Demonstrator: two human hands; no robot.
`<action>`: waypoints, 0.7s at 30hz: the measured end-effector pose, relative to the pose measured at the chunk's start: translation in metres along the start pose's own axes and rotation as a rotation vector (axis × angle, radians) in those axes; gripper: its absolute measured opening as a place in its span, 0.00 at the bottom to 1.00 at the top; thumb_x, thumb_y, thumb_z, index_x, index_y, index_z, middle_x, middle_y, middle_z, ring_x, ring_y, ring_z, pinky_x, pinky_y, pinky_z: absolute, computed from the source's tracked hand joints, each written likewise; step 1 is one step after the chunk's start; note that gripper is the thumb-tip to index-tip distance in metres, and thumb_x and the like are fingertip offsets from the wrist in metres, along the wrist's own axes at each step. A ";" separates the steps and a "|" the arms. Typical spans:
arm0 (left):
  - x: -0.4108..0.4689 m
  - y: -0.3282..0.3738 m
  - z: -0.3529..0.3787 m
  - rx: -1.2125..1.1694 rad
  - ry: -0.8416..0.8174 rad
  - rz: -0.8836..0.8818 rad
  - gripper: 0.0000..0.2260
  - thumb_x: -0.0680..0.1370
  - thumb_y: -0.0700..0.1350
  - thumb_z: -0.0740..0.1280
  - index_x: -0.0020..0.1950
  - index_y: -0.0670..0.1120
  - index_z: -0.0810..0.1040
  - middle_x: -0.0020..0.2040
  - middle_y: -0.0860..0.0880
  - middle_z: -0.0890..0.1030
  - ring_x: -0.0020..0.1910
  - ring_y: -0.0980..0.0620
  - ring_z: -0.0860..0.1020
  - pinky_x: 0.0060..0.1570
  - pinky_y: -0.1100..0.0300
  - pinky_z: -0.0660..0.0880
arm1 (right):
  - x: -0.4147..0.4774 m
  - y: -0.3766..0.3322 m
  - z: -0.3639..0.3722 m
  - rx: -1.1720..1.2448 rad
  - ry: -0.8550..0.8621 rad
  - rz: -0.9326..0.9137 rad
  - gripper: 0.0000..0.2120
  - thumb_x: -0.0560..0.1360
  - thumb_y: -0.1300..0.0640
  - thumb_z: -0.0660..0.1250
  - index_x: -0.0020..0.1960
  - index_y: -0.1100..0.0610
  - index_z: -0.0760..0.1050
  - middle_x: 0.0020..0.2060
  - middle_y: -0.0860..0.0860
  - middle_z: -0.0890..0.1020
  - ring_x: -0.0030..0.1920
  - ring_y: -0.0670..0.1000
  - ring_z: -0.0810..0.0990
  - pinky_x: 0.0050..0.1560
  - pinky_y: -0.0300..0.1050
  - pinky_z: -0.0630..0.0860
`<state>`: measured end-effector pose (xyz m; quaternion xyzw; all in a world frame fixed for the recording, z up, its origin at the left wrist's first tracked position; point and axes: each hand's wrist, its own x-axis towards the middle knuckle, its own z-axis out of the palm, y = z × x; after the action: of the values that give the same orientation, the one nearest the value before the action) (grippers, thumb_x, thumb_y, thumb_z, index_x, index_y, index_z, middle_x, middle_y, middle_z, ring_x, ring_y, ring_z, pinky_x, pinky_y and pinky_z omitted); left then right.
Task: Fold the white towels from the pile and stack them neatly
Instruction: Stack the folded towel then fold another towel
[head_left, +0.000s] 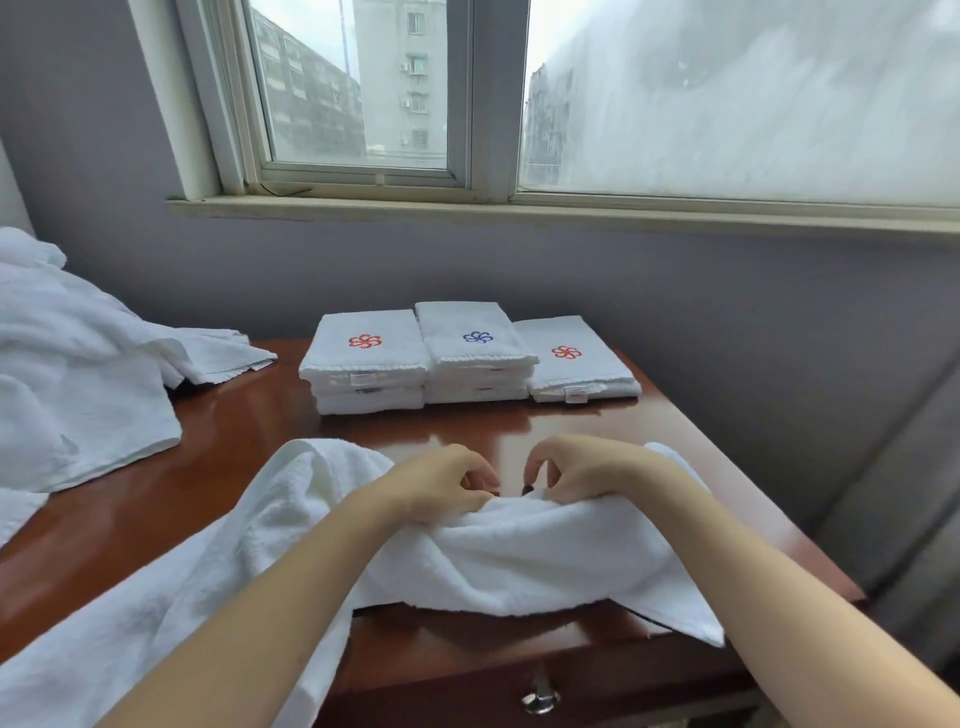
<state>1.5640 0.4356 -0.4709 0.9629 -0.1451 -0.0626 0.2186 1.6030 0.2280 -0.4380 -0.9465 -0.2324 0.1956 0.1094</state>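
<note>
A loose white towel (509, 561) lies bunched across the front of the brown wooden table (249, 431), with one end trailing off to the lower left. My left hand (441, 480) and my right hand (576, 470) sit close together at its far edge, fingers curled and pinching the cloth. Three stacks of folded white towels stand side by side at the back: the left stack (366, 364) with a red emblem, the middle stack (475, 353) with a blue emblem, the right stack (576, 361) with a red emblem.
A pile of unfolded white towels (78, 364) covers the table's left side. A grey wall and a window (467, 104) rise behind the table. A drawer with a metal knob (540, 699) is below the front edge. A grey upholstered panel (904, 493) stands at the right.
</note>
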 end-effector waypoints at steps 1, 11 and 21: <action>0.000 0.000 0.000 0.012 -0.013 0.010 0.09 0.78 0.50 0.66 0.57 0.57 0.81 0.43 0.63 0.76 0.42 0.67 0.74 0.39 0.73 0.67 | -0.001 0.001 0.001 -0.019 -0.010 0.007 0.10 0.73 0.50 0.70 0.53 0.47 0.78 0.42 0.42 0.78 0.39 0.42 0.77 0.36 0.40 0.73; -0.006 0.016 -0.016 -0.389 0.108 0.096 0.07 0.78 0.47 0.69 0.54 0.46 0.80 0.43 0.55 0.80 0.37 0.63 0.76 0.40 0.69 0.72 | -0.009 -0.010 -0.013 0.231 0.540 -0.226 0.05 0.75 0.59 0.65 0.44 0.50 0.70 0.41 0.46 0.77 0.44 0.49 0.76 0.47 0.47 0.72; -0.013 0.048 -0.058 -0.311 0.608 0.121 0.02 0.83 0.45 0.61 0.51 0.48 0.70 0.39 0.53 0.73 0.35 0.56 0.71 0.39 0.59 0.66 | -0.043 -0.003 -0.046 0.251 0.638 -0.127 0.12 0.65 0.53 0.70 0.31 0.54 0.67 0.28 0.46 0.71 0.48 0.55 0.81 0.38 0.47 0.69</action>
<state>1.5503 0.4212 -0.3971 0.8823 -0.1189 0.2191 0.3991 1.5863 0.2050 -0.3822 -0.9227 -0.2192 -0.0903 0.3040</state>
